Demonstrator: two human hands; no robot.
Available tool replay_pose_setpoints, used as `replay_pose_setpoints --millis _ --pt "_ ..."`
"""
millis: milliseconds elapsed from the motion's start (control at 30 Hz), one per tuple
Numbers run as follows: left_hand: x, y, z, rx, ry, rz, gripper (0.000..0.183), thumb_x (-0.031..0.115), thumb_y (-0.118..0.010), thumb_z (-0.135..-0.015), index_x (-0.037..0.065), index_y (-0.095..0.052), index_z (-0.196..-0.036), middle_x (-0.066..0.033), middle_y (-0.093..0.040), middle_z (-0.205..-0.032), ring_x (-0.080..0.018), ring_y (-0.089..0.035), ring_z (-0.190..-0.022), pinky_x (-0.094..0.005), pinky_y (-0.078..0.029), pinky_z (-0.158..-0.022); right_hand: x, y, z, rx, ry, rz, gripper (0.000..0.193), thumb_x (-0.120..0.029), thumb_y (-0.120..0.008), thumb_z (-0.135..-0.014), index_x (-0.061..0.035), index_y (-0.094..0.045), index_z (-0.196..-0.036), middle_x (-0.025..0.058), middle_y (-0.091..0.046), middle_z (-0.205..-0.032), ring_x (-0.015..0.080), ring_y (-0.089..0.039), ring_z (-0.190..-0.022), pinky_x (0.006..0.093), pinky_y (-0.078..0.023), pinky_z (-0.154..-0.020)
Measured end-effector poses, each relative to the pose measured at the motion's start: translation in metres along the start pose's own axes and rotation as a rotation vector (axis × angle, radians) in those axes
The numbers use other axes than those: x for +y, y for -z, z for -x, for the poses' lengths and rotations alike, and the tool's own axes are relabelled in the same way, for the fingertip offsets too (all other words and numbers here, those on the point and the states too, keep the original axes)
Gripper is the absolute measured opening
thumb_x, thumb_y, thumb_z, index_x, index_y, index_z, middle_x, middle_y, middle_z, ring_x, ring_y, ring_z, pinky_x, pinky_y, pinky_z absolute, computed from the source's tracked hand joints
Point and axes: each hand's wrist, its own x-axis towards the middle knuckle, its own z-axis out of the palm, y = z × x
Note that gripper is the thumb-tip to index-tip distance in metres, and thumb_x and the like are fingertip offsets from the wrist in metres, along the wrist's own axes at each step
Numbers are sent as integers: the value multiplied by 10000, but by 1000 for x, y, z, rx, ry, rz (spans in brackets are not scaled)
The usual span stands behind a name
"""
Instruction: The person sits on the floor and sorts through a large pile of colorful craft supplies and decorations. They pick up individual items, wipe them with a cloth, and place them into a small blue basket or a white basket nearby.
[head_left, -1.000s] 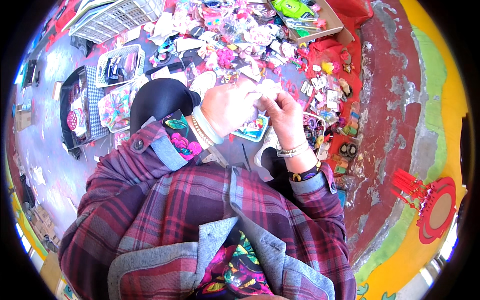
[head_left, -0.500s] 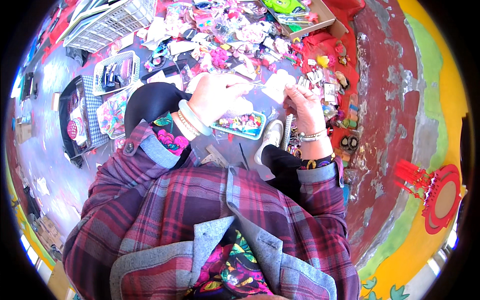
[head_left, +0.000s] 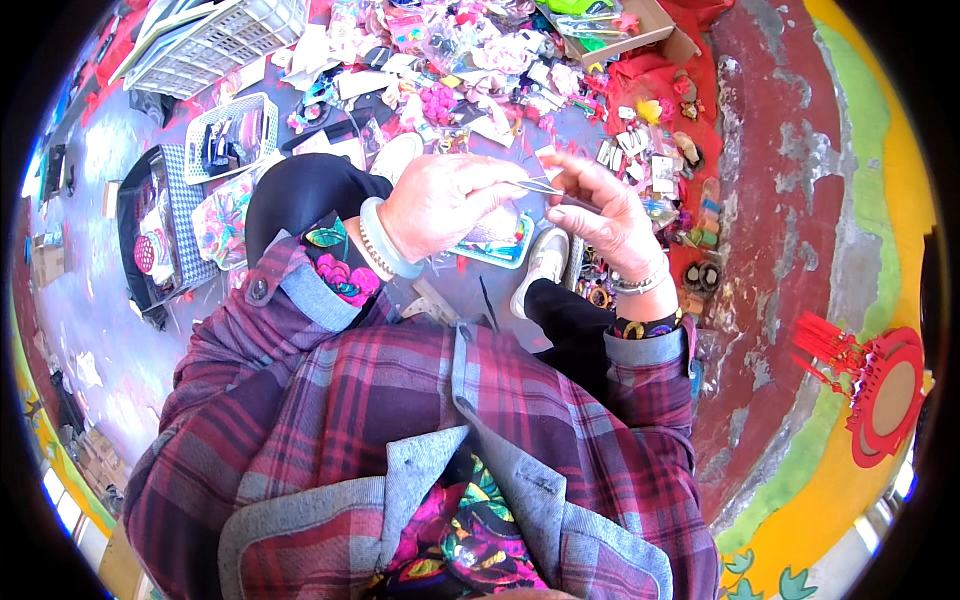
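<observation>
Our left hand [head_left: 435, 205] pinches a thin, shiny, pale strip [head_left: 538, 186] between thumb and fingers, and the strip juts out to the right, its forked-looking end lying in the space before our other palm. Our right hand [head_left: 612, 220] is loosely spread, thumb and fingers curved and apart around that end; we cannot tell whether they touch it. We wear a pale bangle [head_left: 385, 238] on the left wrist and thin bracelets [head_left: 640, 280] on the right.

From the left, across the grey floor [head_left: 90, 300], we have a box with checked sides [head_left: 190, 245], dark inside and filled with small goods. Just beside it lies a bag with a bright, many-coloured pattern [head_left: 222, 222]; beyond that are a white basket [head_left: 271, 125] of dark items and a large pale crate [head_left: 215, 48]. Our black-clad knee [head_left: 300, 195] comes next, with one pale shoe [head_left: 397, 153] past it. A loose heap of pink and white pieces [head_left: 440, 103] spreads ahead of our hands. A light-blue-rimmed tray [head_left: 505, 262] of small colourful bits sits below them, partly covered, near our other shoe [head_left: 546, 262]. Further right, a cardboard box [head_left: 650, 28] holds something bright green, and red cloth [head_left: 705, 110] carries little cards and trinkets. At the far right we see a round red ornament [head_left: 890, 395] with tassels.
</observation>
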Motion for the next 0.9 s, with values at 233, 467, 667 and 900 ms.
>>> replay_pose_setpoints --millis 233,467,667,900 --pt "-4 -5 6 -95 277 250 138 153 -534 -769 38 -602 -805 -101 -574 -655 -205 -562 -571 -286 -428 -506 0 -13 -3 130 409 599 90 -34 -637 -677 -24 -608 -761 59 -529 -611 160 -502 -564 265 -395 -527" --pt "-3 1 4 -149 373 338 131 131 -534 -784 14 -590 -798 -69 -575 -653 -130 -547 -587 -252 -425 -550 3 -24 -3 158 421 606 52 -47 -618 -692 -13 -604 -729 62 -543 -605 145 -528 -565 253 -405 -519" --pt "1 14 -3 -469 509 967 151 134 -527 -812 -3 -537 -877 -42 -558 -773 -94 -527 -724 -223 -414 -662 -1 -13 1 -177 216 126 85 -84 -592 -747 1 -597 -741 21 -538 -633 89 -500 -593 223 -388 -542" --pt "-7 10 -1 -412 576 896 131 130 -531 -800 5 -549 -835 -25 -547 -705 -90 -521 -674 -216 -415 -641 14 0 -4 -214 -118 -96 120 -137 -567 -773 -22 -593 -798 16 -547 -699 67 -486 -625 192 -366 -547"
